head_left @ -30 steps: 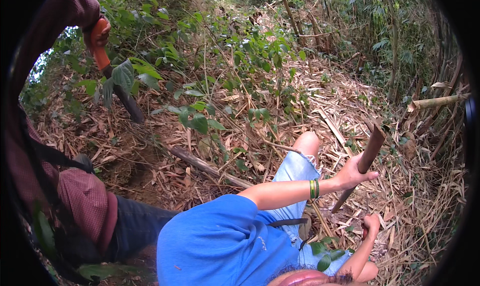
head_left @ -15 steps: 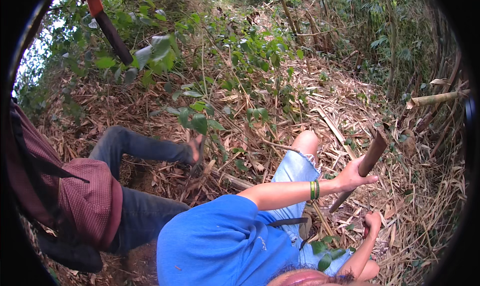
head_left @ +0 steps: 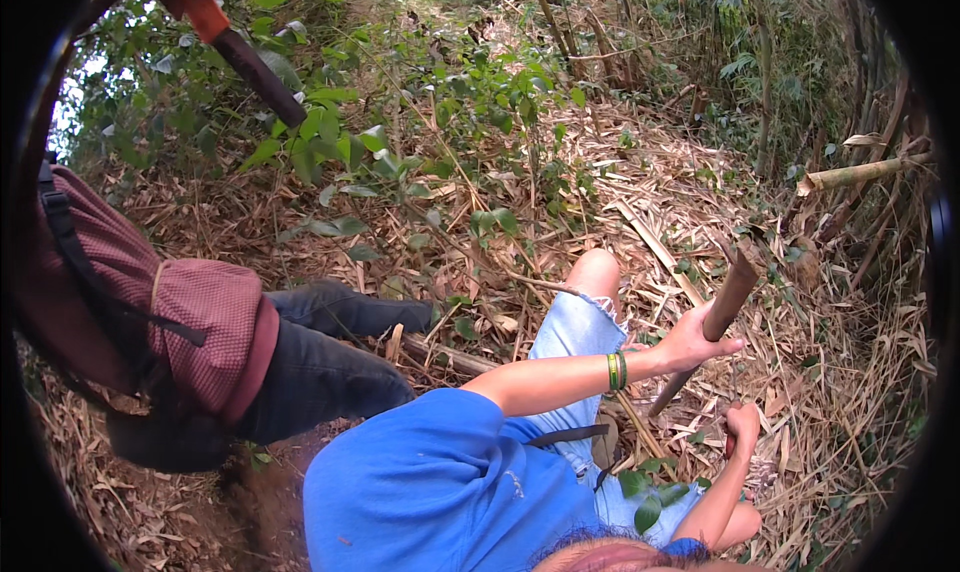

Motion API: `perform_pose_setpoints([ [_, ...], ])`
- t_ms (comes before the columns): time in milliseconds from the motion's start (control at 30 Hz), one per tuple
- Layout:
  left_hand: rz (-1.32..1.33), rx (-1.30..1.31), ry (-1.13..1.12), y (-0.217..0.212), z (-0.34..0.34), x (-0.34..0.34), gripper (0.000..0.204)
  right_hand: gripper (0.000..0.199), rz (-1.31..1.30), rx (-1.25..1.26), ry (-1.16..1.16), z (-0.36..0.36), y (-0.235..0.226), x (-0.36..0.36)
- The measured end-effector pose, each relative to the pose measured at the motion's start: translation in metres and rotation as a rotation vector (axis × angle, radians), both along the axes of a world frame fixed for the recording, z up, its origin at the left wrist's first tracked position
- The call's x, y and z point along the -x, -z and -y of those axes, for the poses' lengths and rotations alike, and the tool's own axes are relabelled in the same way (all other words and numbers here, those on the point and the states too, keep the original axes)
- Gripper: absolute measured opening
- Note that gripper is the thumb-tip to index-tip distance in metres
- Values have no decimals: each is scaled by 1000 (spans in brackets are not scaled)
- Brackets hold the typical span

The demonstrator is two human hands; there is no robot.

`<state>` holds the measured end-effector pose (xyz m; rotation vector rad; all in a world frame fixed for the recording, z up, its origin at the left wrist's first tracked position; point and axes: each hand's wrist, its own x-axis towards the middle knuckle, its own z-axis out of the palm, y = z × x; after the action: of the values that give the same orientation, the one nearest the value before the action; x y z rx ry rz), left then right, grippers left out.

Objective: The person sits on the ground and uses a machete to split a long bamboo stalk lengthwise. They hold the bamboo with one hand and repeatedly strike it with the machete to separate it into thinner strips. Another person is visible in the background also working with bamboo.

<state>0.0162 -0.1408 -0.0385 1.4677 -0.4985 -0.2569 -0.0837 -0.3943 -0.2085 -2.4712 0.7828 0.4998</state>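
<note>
My left hand (head_left: 692,342), with green and yellow bands at the wrist, is closed around a brown length of bamboo (head_left: 730,297). The bamboo slants, its split upper end toward the far right and its lower end near the ground litter. Below it, my right hand (head_left: 742,424) is curled into a fist near my knee. A small reddish-dark bit shows at the edge of this fist, too little to name. A leafy green sprig (head_left: 648,512) lies by my right forearm.
A co-worker in a red checked top (head_left: 215,312) and dark jeans stands close on my left. Their hand holds an orange-handled tool with a dark blade (head_left: 262,77) at the upper left. A cut bamboo stem (head_left: 865,175) juts in from the right. Dry bamboo leaves cover the slope.
The co-worker has shifted right and changed leg position; the orange-handled tool has moved down and right. My hands keep nearly the same pose, while the whole view has slid slightly.
</note>
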Motion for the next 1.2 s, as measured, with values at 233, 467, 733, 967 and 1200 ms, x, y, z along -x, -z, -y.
perform_pose_setpoints([
  [233, -1, -76, 23, 12, -3, -2, 65, 31, 6, -39, 17, 3, 6, -2],
  [467, 2, -76, 61, 12, -4, -3, 60, 37, 40, -47, 12, 5, 7, -1],
  [733, -9, -13, -20, 10, -3, -3, 54, 47, 129, -66, 90, 0, 7, -4],
  [967, 18, 121, -120, 5, 10, -17, 35, 36, 390, -437, 248, 12, 18, 0],
  [1200, 241, 253, -262, -2, 10, -27, 34, 30, 600, -1023, 401, -26, -23, -4],
])
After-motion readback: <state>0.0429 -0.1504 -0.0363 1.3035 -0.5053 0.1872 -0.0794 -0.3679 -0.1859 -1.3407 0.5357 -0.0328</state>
